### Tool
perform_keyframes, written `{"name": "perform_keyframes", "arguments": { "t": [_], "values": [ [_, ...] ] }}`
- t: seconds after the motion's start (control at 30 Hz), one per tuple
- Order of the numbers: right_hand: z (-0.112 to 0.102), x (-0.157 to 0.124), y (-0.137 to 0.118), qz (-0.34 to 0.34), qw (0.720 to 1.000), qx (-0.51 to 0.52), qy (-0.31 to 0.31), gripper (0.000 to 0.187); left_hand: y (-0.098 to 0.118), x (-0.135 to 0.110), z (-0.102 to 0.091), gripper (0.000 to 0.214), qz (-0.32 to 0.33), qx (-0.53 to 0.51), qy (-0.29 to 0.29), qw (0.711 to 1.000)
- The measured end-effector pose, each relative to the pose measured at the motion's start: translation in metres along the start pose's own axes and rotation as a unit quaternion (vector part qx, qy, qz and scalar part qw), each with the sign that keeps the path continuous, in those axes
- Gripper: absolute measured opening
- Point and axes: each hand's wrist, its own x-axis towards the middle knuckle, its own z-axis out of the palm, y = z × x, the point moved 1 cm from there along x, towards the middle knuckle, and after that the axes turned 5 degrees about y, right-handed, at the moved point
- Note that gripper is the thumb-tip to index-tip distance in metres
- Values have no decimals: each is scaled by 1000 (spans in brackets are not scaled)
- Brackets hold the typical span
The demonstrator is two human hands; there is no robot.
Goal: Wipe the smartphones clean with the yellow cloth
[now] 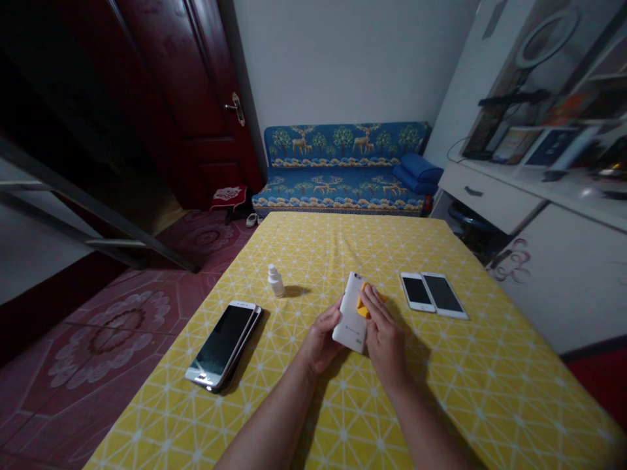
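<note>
A white smartphone [351,320], its back with the camera facing up, is gripped along its left edge by my left hand [323,336]. My right hand [385,329] presses a folded orange cloth [363,307] against the right side of that back; the fingers cover part of the cloth. To the left stands a small white spray bottle [276,282], upright. Nearer the left table edge lies a stack of phones [223,346], a white-framed one on top with its dark screen up. Two white phones, a smaller one [417,291] and a larger one [445,296], lie side by side at the right.
The table wears a yellow patterned cloth [337,418]. Behind it is a blue sofa [333,186] with folded blue bedding [418,171]. A cluttered white cabinet [563,274] stands right. A small red stool [229,196] is by the dark red door [196,85]; a metal frame [117,225] leans left.
</note>
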Motion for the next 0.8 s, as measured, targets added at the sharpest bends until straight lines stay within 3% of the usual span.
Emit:
{"name": "perform_keyframes", "arguments": {
  "t": [0.47, 0.8],
  "values": [
    [2, -5, -19, -49, 998, -45, -16, 51, 1, 5, -6, 54, 11, -28, 24, 999],
    [3, -9, -41, -63, 997, -12, -41, 48, 4, 8, -10, 56, 8, -58, 60, 996]
  ]
}}
